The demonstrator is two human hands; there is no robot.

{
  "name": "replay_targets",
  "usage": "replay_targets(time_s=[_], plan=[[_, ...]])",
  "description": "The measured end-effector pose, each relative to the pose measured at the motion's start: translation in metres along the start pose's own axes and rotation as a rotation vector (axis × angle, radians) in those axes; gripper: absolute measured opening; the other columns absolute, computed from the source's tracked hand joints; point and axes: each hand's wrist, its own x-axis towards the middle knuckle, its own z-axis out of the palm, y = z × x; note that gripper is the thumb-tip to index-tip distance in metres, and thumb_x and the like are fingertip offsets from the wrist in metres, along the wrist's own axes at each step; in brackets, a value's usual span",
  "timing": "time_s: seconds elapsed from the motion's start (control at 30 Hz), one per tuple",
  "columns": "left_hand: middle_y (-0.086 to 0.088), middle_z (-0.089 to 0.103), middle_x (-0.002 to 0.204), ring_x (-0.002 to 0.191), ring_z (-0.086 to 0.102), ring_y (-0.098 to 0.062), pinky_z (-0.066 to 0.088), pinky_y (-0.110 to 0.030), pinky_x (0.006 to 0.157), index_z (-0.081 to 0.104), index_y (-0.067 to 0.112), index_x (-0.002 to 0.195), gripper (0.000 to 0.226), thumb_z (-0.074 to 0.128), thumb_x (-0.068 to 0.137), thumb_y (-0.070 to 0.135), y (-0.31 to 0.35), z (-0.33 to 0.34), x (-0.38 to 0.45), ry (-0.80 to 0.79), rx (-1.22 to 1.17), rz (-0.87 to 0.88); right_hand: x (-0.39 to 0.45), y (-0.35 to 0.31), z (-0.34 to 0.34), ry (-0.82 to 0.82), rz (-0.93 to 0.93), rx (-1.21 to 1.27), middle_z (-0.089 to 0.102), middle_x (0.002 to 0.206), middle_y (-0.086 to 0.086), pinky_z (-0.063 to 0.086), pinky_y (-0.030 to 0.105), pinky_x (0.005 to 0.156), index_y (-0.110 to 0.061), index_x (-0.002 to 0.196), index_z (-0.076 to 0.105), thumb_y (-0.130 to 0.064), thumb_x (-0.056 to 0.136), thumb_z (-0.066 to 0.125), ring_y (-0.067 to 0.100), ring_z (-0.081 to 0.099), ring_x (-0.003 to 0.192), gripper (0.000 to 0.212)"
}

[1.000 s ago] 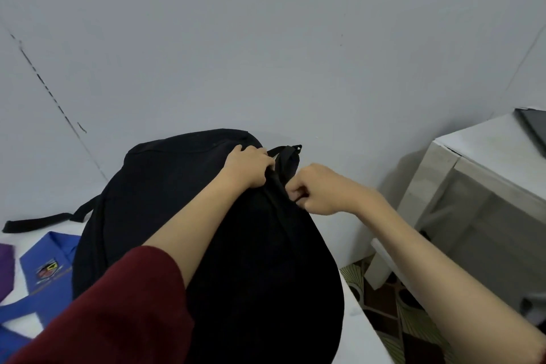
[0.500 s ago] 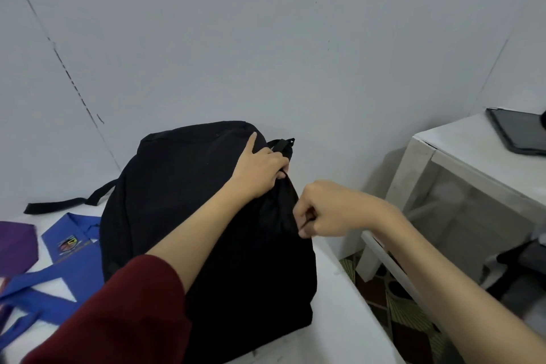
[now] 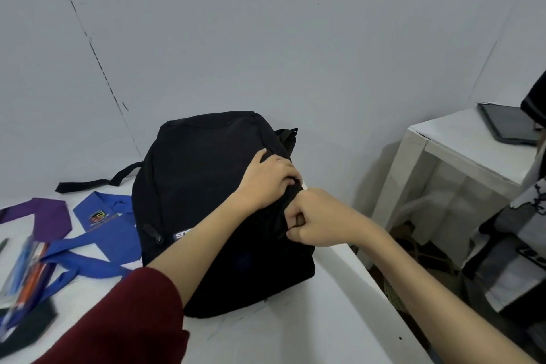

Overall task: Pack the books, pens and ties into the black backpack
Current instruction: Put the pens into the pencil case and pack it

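The black backpack (image 3: 206, 186) stands on the white table (image 3: 295, 328), its zipper shut as far as I can see. My left hand (image 3: 266, 183) grips the fabric on its right upper side. My right hand (image 3: 310, 219) is a fist pinching something small at the bag's right edge, likely a zipper pull, hidden by the fingers. A blue tie (image 3: 100, 233) with a crest and a purple tie (image 3: 44, 216) lie left of the bag. A clear packet of pens (image 3: 23, 272) lies at the far left, with a dark flat item (image 3: 29, 325) below it.
A grey wall stands close behind the table. The backpack's strap (image 3: 97, 182) trails to the left. A second white table (image 3: 461, 151) at the right carries a dark tablet (image 3: 508, 127). A person in dark and white clothing (image 3: 520, 245) is at the right edge. Patterned floor shows between tables.
The view has tilted down and left, showing more table, ties and pens. My right hand has slid down the bag's right edge, closer to my left hand.
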Motion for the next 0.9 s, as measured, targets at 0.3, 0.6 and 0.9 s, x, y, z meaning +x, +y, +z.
replay_targets(time_s=[0.3, 0.6, 0.9], plan=[[-0.01, 0.069, 0.061, 0.04, 0.056, -0.011, 0.046, -0.021, 0.042, 0.07, 0.004, 0.074, 0.056, 0.044, 0.094, 0.049, 0.025, -0.032, -0.105, -0.2, -1.017, -0.616, -0.016, -0.004, 0.044, 0.31, 0.198, 0.137, 0.046, 0.048, -0.008, 0.03, 0.017, 0.049, -0.018, 0.055, 0.05, -0.021, 0.076, 0.067, 0.008, 0.042, 0.05, 0.027], [-0.004, 0.07, 0.072, 0.06, 0.065, -0.002, 0.051, -0.015, 0.057, 0.073, 0.007, 0.087, 0.024, 0.056, 0.094, 0.023, 0.049, -0.002, -0.114, -0.12, -1.076, -0.603, -0.044, -0.001, 0.05, 0.302, 0.164, 0.309, 0.064, 0.069, -0.002, 0.04, 0.012, 0.056, -0.013, 0.089, 0.074, -0.007, 0.079, 0.062, 0.001, 0.054, 0.056, 0.017], [0.003, 0.051, 0.076, 0.071, 0.048, -0.014, 0.04, -0.029, 0.064, 0.059, 0.008, 0.082, 0.027, 0.046, 0.096, 0.027, 0.046, -0.009, -0.132, -0.034, -0.305, -0.203, -0.033, 0.018, 0.056, 0.332, -0.048, -0.352, 0.053, 0.08, -0.001, 0.037, 0.032, 0.059, -0.015, 0.076, 0.059, -0.008, 0.074, 0.073, 0.024, 0.054, 0.076, 0.016]])
